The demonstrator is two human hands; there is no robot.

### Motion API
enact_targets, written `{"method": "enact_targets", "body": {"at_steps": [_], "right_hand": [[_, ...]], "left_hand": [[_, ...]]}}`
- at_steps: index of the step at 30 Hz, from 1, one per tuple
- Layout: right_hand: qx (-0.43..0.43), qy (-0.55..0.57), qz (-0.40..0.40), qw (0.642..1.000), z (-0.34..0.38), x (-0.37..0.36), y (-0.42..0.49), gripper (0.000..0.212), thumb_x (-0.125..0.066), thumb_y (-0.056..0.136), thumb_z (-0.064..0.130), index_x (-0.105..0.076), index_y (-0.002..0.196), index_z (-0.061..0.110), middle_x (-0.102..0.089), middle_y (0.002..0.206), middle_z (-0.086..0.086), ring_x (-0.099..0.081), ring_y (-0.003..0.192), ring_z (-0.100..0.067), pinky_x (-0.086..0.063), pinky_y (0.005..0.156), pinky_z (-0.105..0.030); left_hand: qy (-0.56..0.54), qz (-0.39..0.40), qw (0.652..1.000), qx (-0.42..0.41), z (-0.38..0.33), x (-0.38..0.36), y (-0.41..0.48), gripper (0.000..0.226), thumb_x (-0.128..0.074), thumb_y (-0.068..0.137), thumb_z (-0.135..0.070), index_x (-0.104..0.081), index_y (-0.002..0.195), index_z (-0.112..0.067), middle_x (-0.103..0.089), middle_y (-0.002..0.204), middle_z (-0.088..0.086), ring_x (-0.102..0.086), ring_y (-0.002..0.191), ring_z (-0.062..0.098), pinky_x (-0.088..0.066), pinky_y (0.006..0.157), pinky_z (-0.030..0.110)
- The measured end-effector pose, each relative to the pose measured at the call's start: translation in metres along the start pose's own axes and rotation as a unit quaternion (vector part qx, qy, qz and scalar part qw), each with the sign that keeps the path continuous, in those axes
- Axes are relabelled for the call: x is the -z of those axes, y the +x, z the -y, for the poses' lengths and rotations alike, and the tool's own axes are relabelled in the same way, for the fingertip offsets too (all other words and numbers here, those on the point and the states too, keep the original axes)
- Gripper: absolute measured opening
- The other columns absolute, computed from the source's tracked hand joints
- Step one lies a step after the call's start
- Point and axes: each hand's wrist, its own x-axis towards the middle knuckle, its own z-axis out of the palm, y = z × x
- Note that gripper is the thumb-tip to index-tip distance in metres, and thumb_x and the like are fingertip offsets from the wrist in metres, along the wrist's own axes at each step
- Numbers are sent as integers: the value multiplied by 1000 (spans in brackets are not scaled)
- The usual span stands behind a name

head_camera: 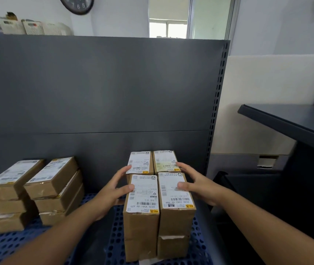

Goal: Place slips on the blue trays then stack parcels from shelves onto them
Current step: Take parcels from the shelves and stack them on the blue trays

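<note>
A block of brown cardboard parcels [142, 220] with white labels stands on a blue perforated tray [118, 243], four stacks wide seen from above. My left hand [112, 190] presses the left side of the block, thumb on the near left parcel's label. My right hand [196, 186] presses the right side, thumb on the near right parcel [177, 203]. Fingers of both hands reach the two rear parcels [152, 161]. A white slip corner [146, 262] peeks out under the block.
Two more parcel stacks [35, 190], each three high, stand on a second blue tray [1, 245] at the left. A dark grey shelf back panel [99, 88] rises behind. A dark shelf board [293, 119] juts out at the right.
</note>
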Motion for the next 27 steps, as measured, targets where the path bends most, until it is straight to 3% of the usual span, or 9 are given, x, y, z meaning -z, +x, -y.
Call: {"method": "enact_targets", "body": {"at_steps": [7,13,18,21,24,27], "right_hand": [[7,-29,10,1000,6,-3,-3,85,-82,76,33,-31,142,48,-41,146,10,-62,116,-21,-52,93,-48],[-10,-46,-21,999,15,-4,-13,73,-82,71,45,-36,123,70,-30,149,14,-52,125,-21,-52,93,-49],[-11,-97,-58,993,19,-3,-28,91,-77,73,52,-21,145,53,-24,155,13,-49,125,-16,-49,95,-45],[16,-140,-90,986,30,-6,-39,86,-71,74,56,-25,146,48,-29,155,11,-51,118,-7,-45,89,-29],[66,-223,-158,960,40,-11,-44,72,-66,78,58,-34,141,46,-39,149,11,-43,128,-11,-39,97,-32],[134,-278,-169,936,53,-27,-46,56,-66,83,52,-40,132,53,-47,136,21,-43,127,-5,-40,98,-31]], "left_hand": [[9,13,1000,8,-4,5,-2,77,-84,64,-57,-45,130,-66,-65,120,-29,-65,114,11,-59,83,39],[65,1,998,-23,-11,8,-11,78,-78,67,-66,-40,135,-66,-50,136,-33,-56,124,10,-55,91,44],[93,-36,994,-35,-19,10,-32,81,-75,59,-73,-42,132,-67,-37,147,-21,-46,129,8,-45,103,49],[119,-53,990,-58,-28,11,-53,73,-75,69,-66,-44,135,-60,-40,147,-18,-49,122,2,-46,97,37],[148,-106,979,-94,-37,13,-75,64,-73,73,-47,-49,133,-48,-49,142,-12,-57,120,8,-48,98,33],[198,-148,960,-128,-42,21,-95,59,-78,77,-36,-51,129,-48,-55,135,-16,-56,121,5,-47,101,34]]}}
